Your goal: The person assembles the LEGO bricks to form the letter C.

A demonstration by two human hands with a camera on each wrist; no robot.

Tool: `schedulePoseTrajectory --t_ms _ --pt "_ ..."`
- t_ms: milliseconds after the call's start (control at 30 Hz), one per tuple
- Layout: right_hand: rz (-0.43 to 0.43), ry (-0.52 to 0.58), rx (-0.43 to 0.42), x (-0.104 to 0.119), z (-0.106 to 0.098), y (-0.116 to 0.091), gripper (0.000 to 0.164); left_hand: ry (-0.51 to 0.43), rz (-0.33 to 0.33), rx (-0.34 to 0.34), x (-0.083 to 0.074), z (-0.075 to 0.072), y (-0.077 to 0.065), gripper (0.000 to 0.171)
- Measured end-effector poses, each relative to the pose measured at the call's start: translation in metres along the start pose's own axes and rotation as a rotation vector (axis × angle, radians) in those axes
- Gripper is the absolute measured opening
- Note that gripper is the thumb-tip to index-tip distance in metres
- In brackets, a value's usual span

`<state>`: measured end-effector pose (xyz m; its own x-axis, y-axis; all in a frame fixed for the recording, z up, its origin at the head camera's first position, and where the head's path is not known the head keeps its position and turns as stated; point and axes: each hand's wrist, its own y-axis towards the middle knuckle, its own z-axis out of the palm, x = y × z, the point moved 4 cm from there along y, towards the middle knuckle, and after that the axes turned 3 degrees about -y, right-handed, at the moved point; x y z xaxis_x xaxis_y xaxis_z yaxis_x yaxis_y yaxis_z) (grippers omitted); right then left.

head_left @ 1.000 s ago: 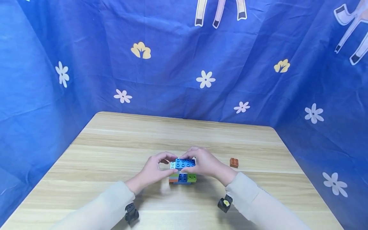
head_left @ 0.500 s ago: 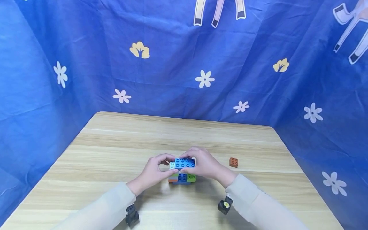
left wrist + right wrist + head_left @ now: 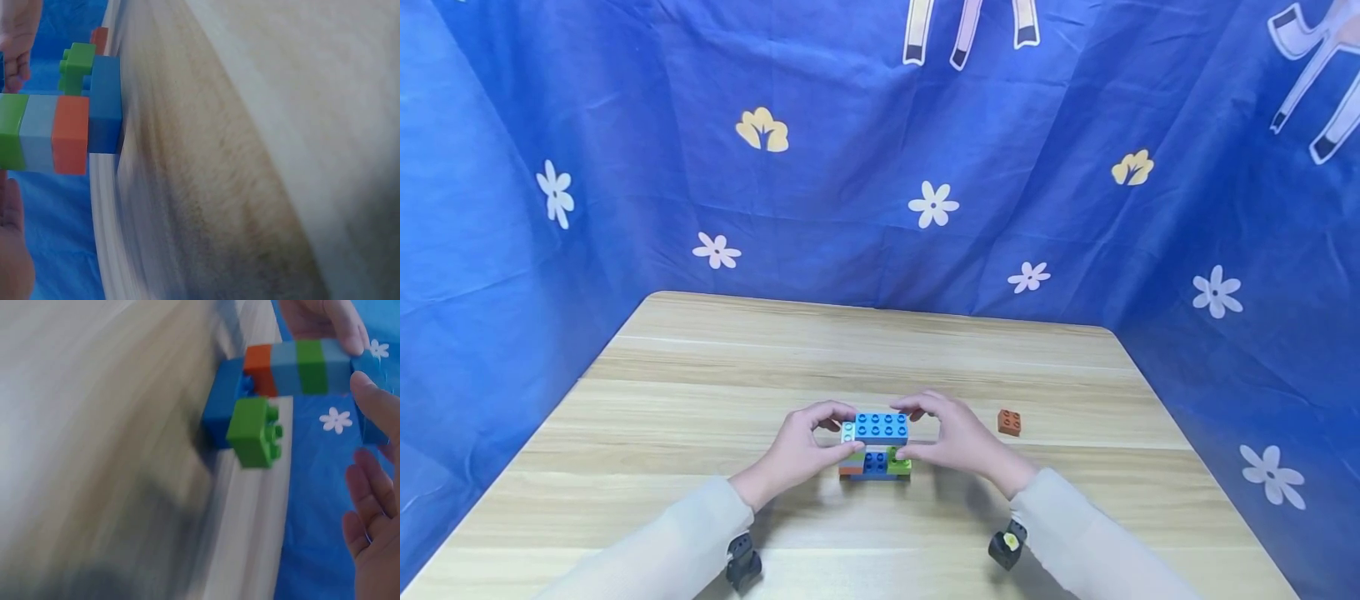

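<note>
My left hand [image 3: 805, 442] grips the left side of a building-brick stack, thumb in front and fingers behind. In the right wrist view, the stack's column rises from a blue base brick [image 3: 222, 403]: an orange-red brick [image 3: 259, 370], a light blue one [image 3: 286, 365], a green one [image 3: 312, 365] and another light blue one [image 3: 337, 365]. Across its top a long blue brick [image 3: 882, 423] juts out to the right. A separate green brick [image 3: 249, 434] sits on the base's right end. My right hand [image 3: 958, 437] is spread beside the long brick's right end; contact is unclear.
A loose brown-orange brick [image 3: 1010, 422] lies on the wooden table [image 3: 737, 358], to the right of my right hand. Blue patterned cloth [image 3: 850, 167] hangs behind the table and at both sides.
My right hand has let go of the long blue brick and shifted right, its fingers now spread wider. The left hand keeps its hold on the stack.
</note>
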<state>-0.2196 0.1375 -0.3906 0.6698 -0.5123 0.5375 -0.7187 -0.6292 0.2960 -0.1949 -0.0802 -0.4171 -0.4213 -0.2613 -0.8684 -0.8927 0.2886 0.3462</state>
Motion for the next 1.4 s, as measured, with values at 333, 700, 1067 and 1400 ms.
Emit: schedulePoseTrajectory --t_ms 333,700,1067,1400 --pt "0.097 -0.016 -0.055 -0.035 -0.01 -0.025 0.058 0.007 -0.03 0.01 0.001 0.0 0.0 0.033" --pt "0.168 -0.09 -0.14 -0.081 -0.029 -0.048 0.055 -0.005 -0.039 0.011 0.002 0.0 -0.001 0.033" --pt "0.276 -0.162 -0.199 -0.117 -0.048 -0.068 0.055 -0.014 -0.04 0.009 0.004 0.0 -0.001 0.036" --pt "0.304 -0.184 -0.206 -0.141 -0.05 -0.079 0.058 -0.006 -0.039 0.011 0.002 -0.001 0.0 0.034"
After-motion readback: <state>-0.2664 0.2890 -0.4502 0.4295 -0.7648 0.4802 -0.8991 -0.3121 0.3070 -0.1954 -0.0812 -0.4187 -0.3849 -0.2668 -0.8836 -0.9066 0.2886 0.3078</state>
